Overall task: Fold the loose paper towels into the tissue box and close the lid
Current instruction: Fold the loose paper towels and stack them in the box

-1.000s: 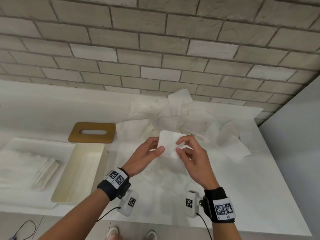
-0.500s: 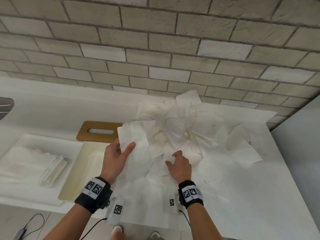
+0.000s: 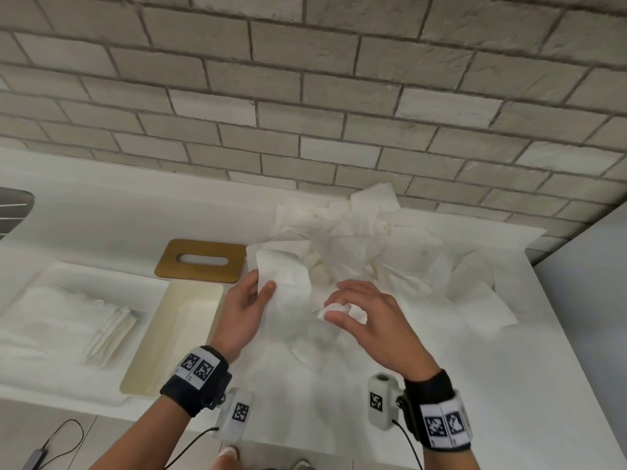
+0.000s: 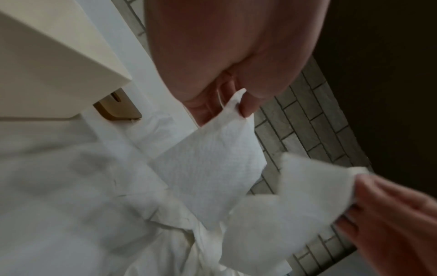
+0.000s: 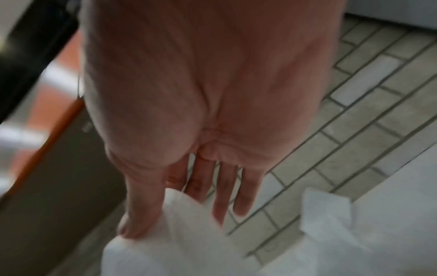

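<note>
A heap of loose white paper towels (image 3: pixel 383 256) covers the counter by the brick wall. My left hand (image 3: pixel 251 300) pinches the left edge of one towel sheet (image 3: pixel 285 283), thumb on top; the left wrist view shows that sheet (image 4: pixel 212 164) hanging from my left hand (image 4: pixel 236 104). My right hand (image 3: pixel 346 310) pinches the sheet's other corner between thumb and forefinger, its other fingers spread; the right wrist view shows my right hand (image 5: pixel 156 220) on the towel (image 5: pixel 179 242). The cream tissue box (image 3: pixel 149 364) stands open left of my hands. Its wooden slotted lid (image 3: pixel 169 262) lies flat behind it.
A white tray (image 3: pixel 61 273) with a stack of folded towels (image 3: pixel 105 330) sits left of the box. The brick wall runs behind the counter, and a grey wall closes the right end. A cable hangs below the counter's front edge.
A folded towel held between both hands a second ago is gone from them. Both hands went down to the heap, and now they lift a fresh sheet by its two ends.
</note>
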Available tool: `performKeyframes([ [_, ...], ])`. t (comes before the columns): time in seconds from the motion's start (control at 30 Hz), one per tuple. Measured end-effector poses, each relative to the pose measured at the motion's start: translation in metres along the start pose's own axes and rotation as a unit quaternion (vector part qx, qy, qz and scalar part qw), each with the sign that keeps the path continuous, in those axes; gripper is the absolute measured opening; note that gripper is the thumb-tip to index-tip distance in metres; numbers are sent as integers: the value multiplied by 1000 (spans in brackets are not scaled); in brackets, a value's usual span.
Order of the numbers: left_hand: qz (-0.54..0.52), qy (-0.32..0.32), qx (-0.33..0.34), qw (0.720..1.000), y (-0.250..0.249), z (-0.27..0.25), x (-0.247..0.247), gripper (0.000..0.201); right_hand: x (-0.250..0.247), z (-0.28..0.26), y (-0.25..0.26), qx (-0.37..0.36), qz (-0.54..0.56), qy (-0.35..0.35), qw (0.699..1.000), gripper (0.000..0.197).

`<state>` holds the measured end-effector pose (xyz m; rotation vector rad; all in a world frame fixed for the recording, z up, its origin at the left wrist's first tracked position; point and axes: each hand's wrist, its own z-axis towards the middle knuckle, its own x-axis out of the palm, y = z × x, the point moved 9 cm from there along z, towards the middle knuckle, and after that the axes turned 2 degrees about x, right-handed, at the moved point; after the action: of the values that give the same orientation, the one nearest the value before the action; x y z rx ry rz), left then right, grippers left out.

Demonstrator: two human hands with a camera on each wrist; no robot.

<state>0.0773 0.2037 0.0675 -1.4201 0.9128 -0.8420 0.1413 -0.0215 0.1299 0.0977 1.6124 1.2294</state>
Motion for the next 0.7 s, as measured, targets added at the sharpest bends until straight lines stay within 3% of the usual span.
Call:
performKeyframes([
  [0.1,-35,37,-9,999,-11,-3,11,24,-10,-4,43,-17,112,-16,993,13],
  [0.2,-61,72,-26,995,-19,-11,16,27,-8,11,59,12,250,-78,965,11],
  [0.37,-106,117,-59,986,-27,-26,9,34,11,26,46,100,180,-259,944,6],
  [0.53,-107,137,-51,983,-27,-34,-22,36,53,31,50,165,264,-225,923,17],
  [0.7,-95,131,-45,986,-30,-41,-58,42,86,31,70,223,249,-277,901,28],
])
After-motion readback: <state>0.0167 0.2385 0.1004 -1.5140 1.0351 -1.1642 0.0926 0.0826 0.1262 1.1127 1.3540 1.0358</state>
